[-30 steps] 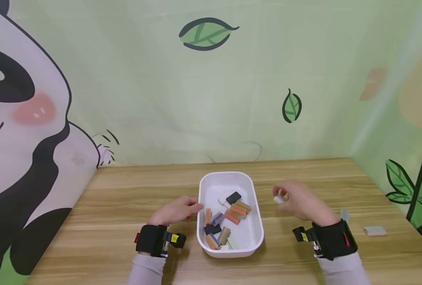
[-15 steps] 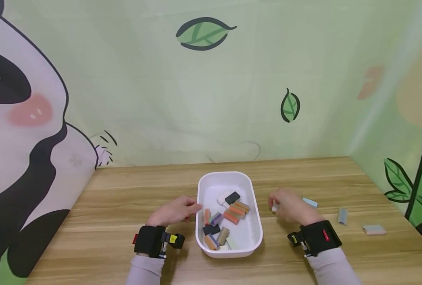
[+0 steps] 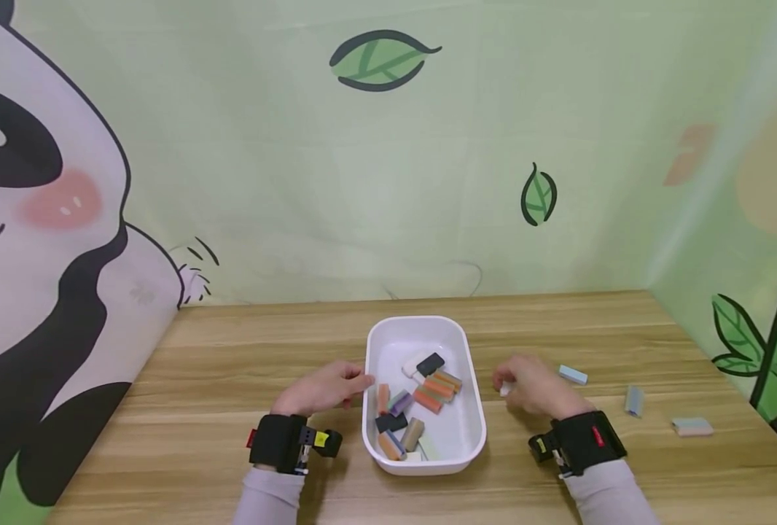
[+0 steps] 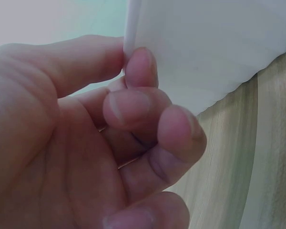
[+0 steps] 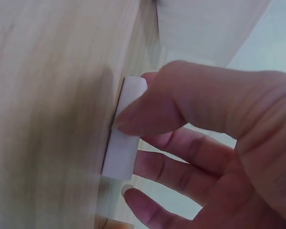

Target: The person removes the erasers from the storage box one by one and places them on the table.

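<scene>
My head camera looks forward and down from above, over the table (image 3: 264, 328), the tray (image 3: 424, 468), my left hand (image 3: 323, 386) and my right hand (image 3: 539, 383). The left wrist camera (image 3: 325, 443), up close, shares the tray with it; the right wrist camera (image 3: 541, 447), equally close, the white block (image 5: 119, 155).
</scene>
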Demonstrator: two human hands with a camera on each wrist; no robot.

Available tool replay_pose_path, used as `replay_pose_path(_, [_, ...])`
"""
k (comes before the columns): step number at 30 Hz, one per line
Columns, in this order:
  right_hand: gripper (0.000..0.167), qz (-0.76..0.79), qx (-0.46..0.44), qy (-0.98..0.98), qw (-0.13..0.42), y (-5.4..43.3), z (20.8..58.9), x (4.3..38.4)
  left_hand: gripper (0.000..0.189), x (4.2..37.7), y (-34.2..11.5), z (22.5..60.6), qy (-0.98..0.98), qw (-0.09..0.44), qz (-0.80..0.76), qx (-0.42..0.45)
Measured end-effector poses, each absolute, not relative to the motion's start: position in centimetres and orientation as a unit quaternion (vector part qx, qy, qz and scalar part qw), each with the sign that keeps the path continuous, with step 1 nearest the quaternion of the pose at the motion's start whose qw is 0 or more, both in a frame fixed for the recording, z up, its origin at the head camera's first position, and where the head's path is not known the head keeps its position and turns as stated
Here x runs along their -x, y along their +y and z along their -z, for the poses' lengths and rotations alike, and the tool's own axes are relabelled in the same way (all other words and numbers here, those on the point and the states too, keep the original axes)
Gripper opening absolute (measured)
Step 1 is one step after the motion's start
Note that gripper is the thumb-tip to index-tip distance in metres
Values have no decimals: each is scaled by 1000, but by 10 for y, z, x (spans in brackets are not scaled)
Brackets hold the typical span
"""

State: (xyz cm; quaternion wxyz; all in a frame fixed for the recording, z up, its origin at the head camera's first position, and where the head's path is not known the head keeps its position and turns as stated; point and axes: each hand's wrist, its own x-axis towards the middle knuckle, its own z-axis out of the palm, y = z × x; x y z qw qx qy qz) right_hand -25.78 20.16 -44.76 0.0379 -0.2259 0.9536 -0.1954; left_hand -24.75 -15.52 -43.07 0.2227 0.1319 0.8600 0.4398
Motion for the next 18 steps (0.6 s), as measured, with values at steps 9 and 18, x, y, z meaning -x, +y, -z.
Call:
replay_pose_path(9, [28, 206, 210, 955, 49, 197, 449, 258, 27, 248, -157, 431, 863, 219, -434, -136])
replay_pose_path(18, [32, 115, 216, 969, 42, 193, 410, 249, 27, 249, -156, 433, 857, 221, -445, -138])
